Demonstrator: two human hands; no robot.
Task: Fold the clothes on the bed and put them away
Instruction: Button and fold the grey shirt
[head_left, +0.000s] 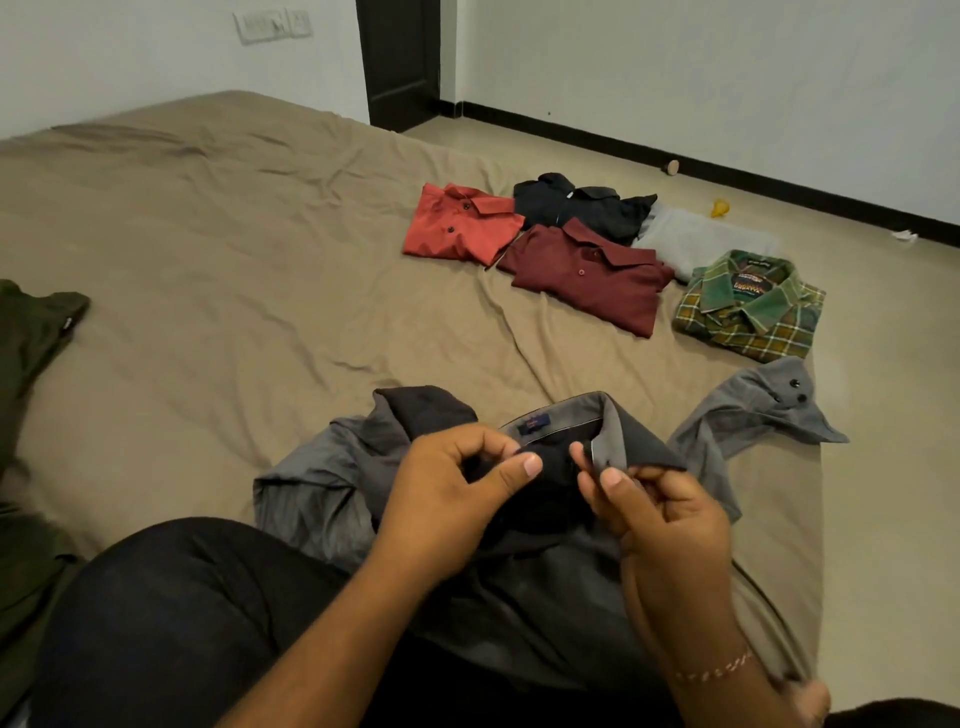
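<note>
A grey shirt (311, 493) with a dark inner collar lies unfolded on the bed (208, 249) right in front of me, one sleeve (753, 410) stretched out to the right. My left hand (452, 499) pinches the left side of the collar opening. My right hand (660, 509) pinches the right collar edge. Farther back on the right lie folded shirts: an orange-red one (457, 228), a black one (582, 208), a maroon one (587, 275), a light grey one (701, 239) and a green plaid one (753, 306).
A dark green garment (26, 353) lies unfolded at the bed's left edge. My dark-trousered knee (171, 613) is at the bottom left. Beyond the bed are the tiled floor with small bits (719, 208), a dark door (400, 57) and white walls.
</note>
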